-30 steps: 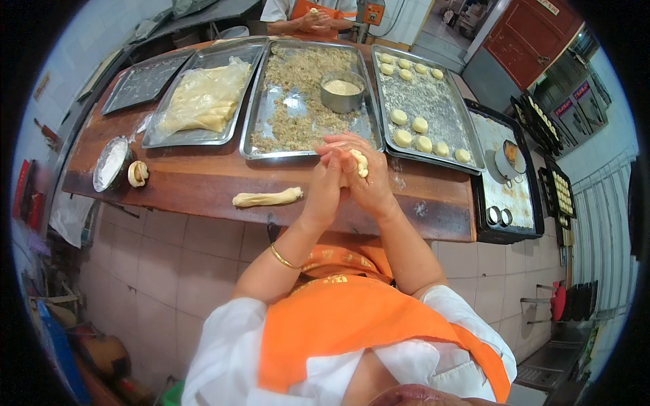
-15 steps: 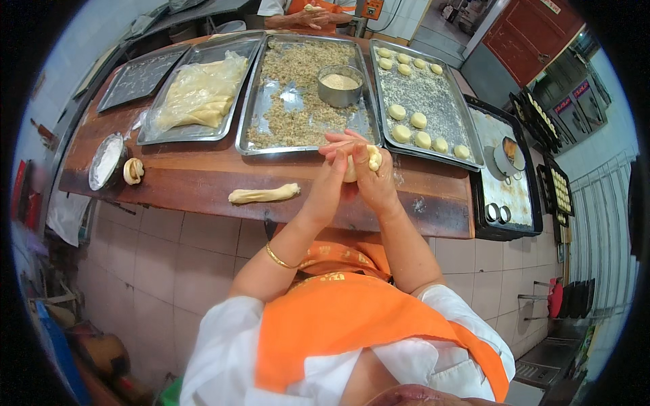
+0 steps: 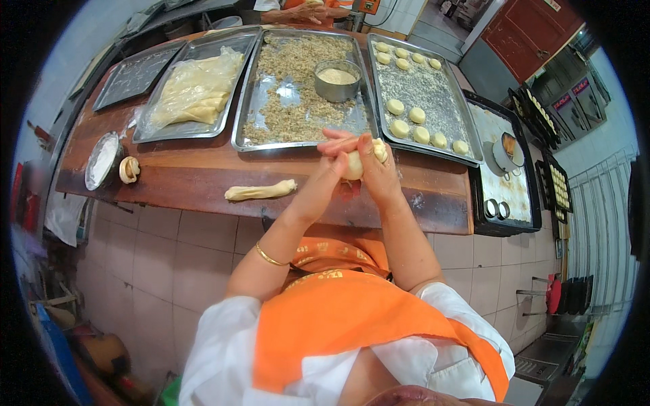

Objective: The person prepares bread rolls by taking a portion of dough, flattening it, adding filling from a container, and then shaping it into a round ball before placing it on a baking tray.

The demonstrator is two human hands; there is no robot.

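Note:
My left hand [image 3: 328, 166] and my right hand [image 3: 374, 172] are cupped around a pale dough ball [image 3: 352, 166], with a lumpier bit of dough [image 3: 380, 152] showing at the top of my right hand. A dough strip [image 3: 260, 189] lies on the wooden table [image 3: 169, 165] left of my hands. Just beyond them is a steel tray of crumbly filling [image 3: 284, 122] with a metal ring of crumbs [image 3: 336, 84]. To its right, a floured tray [image 3: 447, 101] holds several pale dough rounds [image 3: 399, 128].
At left are a flour bowl [image 3: 101, 161], stacked rings [image 3: 129, 170], plastic-covered dough [image 3: 196, 91] and a dark tray [image 3: 139, 74]. At right sit a baking tray [image 3: 494, 203] with a pot [image 3: 508, 152] and racked trays [image 3: 555, 186]. A co-worker's hands [image 3: 308, 13] show across the table.
My hands have parted a little, so more of the dough ball between them shows. The table and trays sit slightly higher in the picture.

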